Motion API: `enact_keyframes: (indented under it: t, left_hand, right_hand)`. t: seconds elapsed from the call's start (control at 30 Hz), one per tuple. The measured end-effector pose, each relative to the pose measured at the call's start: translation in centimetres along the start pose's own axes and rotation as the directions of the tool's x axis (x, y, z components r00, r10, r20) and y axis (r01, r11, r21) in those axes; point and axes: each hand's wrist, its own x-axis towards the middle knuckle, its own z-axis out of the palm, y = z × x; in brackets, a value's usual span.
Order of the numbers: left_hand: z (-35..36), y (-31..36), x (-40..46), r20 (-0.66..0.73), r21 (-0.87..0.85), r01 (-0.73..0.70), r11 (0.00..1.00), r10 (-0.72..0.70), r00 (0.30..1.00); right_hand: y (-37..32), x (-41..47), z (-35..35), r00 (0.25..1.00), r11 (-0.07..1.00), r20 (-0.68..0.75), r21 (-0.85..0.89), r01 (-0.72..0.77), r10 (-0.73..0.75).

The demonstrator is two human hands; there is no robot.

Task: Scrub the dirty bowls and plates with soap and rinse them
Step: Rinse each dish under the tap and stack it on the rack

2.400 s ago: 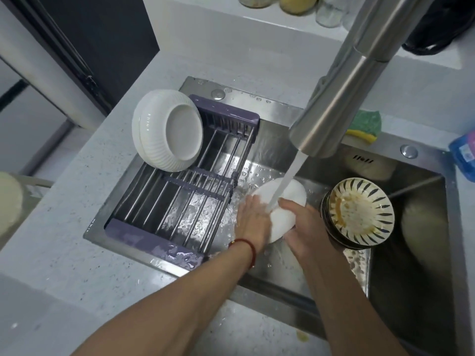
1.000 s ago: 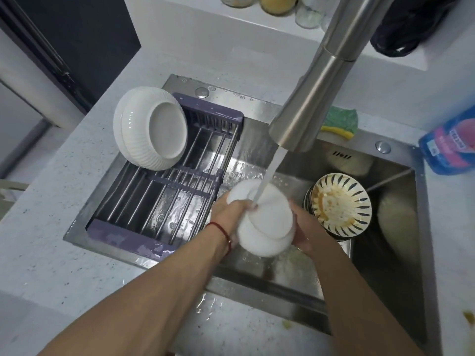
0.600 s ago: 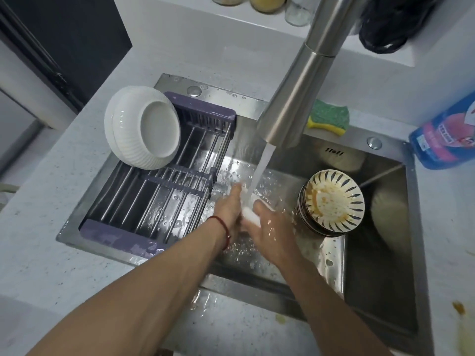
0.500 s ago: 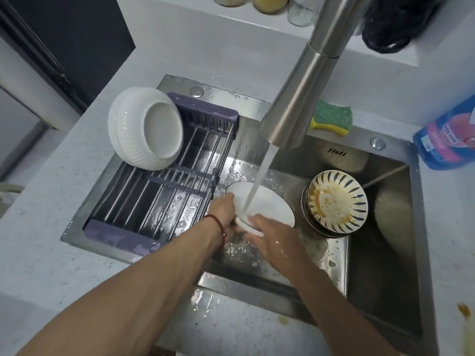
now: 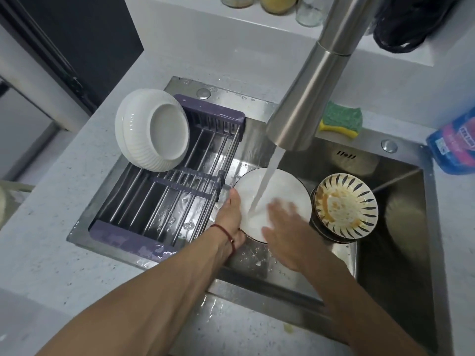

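**Plate turned face up under the running water**

Plate (image 5: 277, 186), white with a dark rim, now shows its whole round face to the camera, while half a second ago it was more tilted and partly covered, and a second ago it was held with the underside up. The left hand (image 5: 231, 219) grips the plate at its left edge, thumb on the rim. The right hand (image 5: 282, 227) lies on the plate face with fingers spread and nearly straight; it is blurred, and it holds nothing. The water stream (image 5: 264, 186) from the steel faucet (image 5: 308, 98) falls on the middle of the plate, just left of the right fingers.

Just right of the plate stands a patterned bowl (image 5: 347, 206) with orange-brown food rests inside, on top of a dark stack. It has stayed in the same place.

The steel sink (image 5: 401, 253) is set in a pale speckled countertop (image 5: 51, 227). On its left part lies a purple drying rack (image 5: 167, 201) with a white ribbed bowl (image 5: 151, 129) leaning at its far left corner, as before. On the far edge of the sink lies a green and yellow sponge (image 5: 341, 119). At the right edge is a blue and pink bottle (image 5: 455, 145). Jars (image 5: 277, 2) stand on a far shelf.
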Motion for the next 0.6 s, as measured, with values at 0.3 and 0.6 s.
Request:
enact_keyframes:
  t: [0.3,0.6]
  left_hand:
    - [0.4,-0.7,-0.1,-0.01,0.007,-0.008,1.0,0.008,1.0]
    - [1.6,-2.1,-1.6,-0.001,-0.024,-0.001,1.0,0.001,1.0]
  right_hand:
    - [-1.9,2.1,-1.4,0.947,0.935,0.009,0.158,0.316,-0.322]
    - [-0.4,2.8,-1.2,0.994,0.997,-0.072,-0.009,-0.08,0.079]
